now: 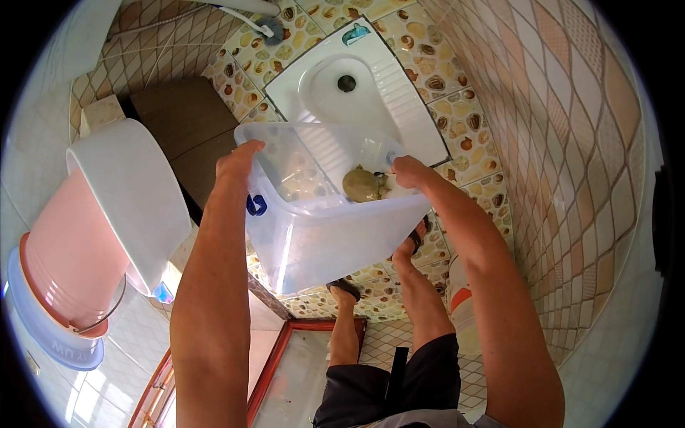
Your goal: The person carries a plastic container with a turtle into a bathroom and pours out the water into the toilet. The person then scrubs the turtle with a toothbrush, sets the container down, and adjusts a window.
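A translucent plastic storage bin (321,246) is held in the air in front of me, tilted toward the squat toilet (399,107). My left hand (237,160) is closed around its left rim, above a blue latch (256,205). On the right side, my right hand (412,172) grips the opposite rim. Inside the bin lies a rounded olive-brown animal that looks like a turtle (362,185), close to my right hand but apart from it. The fingers of both hands are partly hidden by the bin's edge.
At left are a white tub (160,200), a pink bucket (75,242) and a blue basin (53,314). A dark brown panel (178,114) lies beyond them. A toilet brush (270,31) rests near the back wall. Tiled wall (571,178) borders the right.
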`<control>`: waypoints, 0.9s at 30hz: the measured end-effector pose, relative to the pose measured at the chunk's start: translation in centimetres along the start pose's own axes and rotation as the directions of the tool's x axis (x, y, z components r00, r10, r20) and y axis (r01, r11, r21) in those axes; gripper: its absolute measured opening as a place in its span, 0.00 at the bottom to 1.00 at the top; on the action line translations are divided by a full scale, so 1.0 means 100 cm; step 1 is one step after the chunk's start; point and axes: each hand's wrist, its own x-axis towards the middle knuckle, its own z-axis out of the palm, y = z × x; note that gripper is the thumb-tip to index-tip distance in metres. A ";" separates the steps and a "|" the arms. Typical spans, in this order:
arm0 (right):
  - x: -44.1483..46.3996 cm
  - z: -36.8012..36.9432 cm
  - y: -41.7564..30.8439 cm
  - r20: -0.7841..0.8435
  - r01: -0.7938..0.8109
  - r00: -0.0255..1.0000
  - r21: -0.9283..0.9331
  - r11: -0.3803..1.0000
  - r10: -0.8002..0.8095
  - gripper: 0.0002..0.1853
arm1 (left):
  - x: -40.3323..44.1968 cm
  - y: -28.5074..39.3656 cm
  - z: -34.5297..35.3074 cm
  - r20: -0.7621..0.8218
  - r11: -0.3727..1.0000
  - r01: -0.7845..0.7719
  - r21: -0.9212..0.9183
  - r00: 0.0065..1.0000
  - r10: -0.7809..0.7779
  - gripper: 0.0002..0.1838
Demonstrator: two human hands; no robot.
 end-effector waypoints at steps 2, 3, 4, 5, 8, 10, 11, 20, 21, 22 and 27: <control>0.000 0.000 0.001 0.014 0.012 1.000 -0.011 1.000 -0.012 0.09 | 0.000 0.001 0.001 -0.008 1.000 -0.005 0.010 1.000 0.005 0.36; 0.000 0.001 0.002 0.012 0.012 1.000 -0.010 1.000 -0.011 0.09 | 0.000 0.002 0.002 -0.015 1.000 -0.009 0.018 1.000 0.010 0.36; 0.000 0.002 0.004 -0.004 0.017 1.000 0.005 1.000 -0.017 0.09 | -0.003 0.003 0.003 -0.014 1.000 -0.011 0.019 1.000 0.011 0.36; 0.001 0.004 0.006 -0.020 0.023 1.000 0.021 1.000 -0.023 0.08 | -0.006 0.005 0.003 -0.012 1.000 -0.003 0.018 1.000 0.004 0.36; 0.002 0.003 0.008 -0.035 0.045 0.998 0.030 0.999 -0.044 0.08 | 0.015 0.000 0.004 0.011 1.000 -0.010 0.004 1.000 0.010 0.37; 0.001 -0.002 0.007 0.007 -0.003 1.000 0.035 0.999 0.002 0.13 | 0.030 -0.002 0.006 0.034 1.000 -0.023 -0.006 0.999 0.023 0.37; 0.000 -0.006 0.006 0.048 -0.051 0.998 0.038 0.998 0.049 0.20 | 0.032 0.001 0.008 0.026 1.000 -0.007 0.030 1.000 0.006 0.33; 0.009 -0.005 0.011 0.080 -0.038 0.996 -0.009 0.999 0.038 0.20 | 0.043 0.008 0.016 0.068 1.000 -0.005 0.020 0.998 0.004 0.28; 0.009 -0.004 0.013 0.080 -0.039 0.996 -0.008 0.999 0.039 0.20 | 0.044 0.009 0.016 0.094 1.000 0.003 0.005 0.996 -0.003 0.28; 0.008 -0.005 0.013 0.067 -0.033 0.997 -0.012 0.999 0.034 0.19 | 0.042 0.010 0.016 0.095 1.000 0.002 0.006 0.995 -0.003 0.28; 0.010 -0.007 0.018 0.069 -0.024 0.997 -0.010 1.000 0.025 0.20 | 0.054 0.011 0.020 0.119 0.999 -0.022 -0.039 0.993 0.027 0.26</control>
